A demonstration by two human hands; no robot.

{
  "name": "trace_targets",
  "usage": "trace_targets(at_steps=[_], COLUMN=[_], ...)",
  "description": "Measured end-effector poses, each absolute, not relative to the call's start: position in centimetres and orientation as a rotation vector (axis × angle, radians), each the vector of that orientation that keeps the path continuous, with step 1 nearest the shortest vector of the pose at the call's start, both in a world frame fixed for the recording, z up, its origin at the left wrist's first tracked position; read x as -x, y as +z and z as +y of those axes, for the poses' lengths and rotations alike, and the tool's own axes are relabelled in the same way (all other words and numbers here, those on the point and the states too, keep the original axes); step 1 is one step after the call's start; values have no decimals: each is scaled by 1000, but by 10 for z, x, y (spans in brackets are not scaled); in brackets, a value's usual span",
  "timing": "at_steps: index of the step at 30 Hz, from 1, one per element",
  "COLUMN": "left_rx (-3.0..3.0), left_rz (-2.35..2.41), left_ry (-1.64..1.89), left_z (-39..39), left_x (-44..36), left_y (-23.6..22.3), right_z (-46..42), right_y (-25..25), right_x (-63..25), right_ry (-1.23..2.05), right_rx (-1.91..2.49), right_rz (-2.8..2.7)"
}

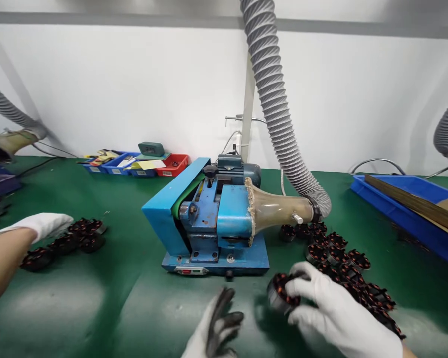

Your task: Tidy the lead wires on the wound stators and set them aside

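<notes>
The right hand (313, 298), in a white glove, is holding a motor part (281, 293) with its fingers clamped around the side, in front of the right end of the blue machine (205, 223). The part is tilting, and whether it is touching the green surface (142, 293) is hard to tell. The left hand (214, 330), its glove dark on the fingers, is hovering before the machine's front edge; its fingers are standing apart and holding nothing. The clear funnel (280, 211) is joining the machine's right side to a grey hose (276, 94) that is rising past the wall. More motor parts (343, 271) are standing close together between the right hand and a blue tray (403, 223). Over on the left, another person's gloved hand (48, 224) is reaching beside a smaller cluster (80, 236) of similar parts. Behind the machine, a red bin (173, 166) is sitting near the wall.
</notes>
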State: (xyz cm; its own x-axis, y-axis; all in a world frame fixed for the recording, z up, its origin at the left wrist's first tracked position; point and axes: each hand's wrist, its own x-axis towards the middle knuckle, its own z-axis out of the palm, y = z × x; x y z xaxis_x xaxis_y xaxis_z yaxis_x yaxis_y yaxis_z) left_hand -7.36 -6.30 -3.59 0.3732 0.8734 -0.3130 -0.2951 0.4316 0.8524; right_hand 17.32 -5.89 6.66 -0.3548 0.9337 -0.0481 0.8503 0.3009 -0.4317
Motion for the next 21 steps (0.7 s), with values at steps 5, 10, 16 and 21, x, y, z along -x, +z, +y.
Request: trace_targets(at_steps=[5, 10, 16, 21], left_rx=[-726, -844, -1002, -1380], left_rz=[680, 889, 1026, 1013], left_ry=[648, 828, 1016, 1149], left_z=[-62, -75, -79, -75], left_x=[41, 42, 44, 43], left_y=[-4, 3, -2, 7], right_z=[-76, -77, -74, -57], right_y=[87, 59, 42, 52], right_x=[-139, -140, -124, -103], right_ry=[897, 1137, 1358, 1465], right_rx=[1503, 1429, 1332, 1289], right_rz=[-2344, -1750, -1098, -1000])
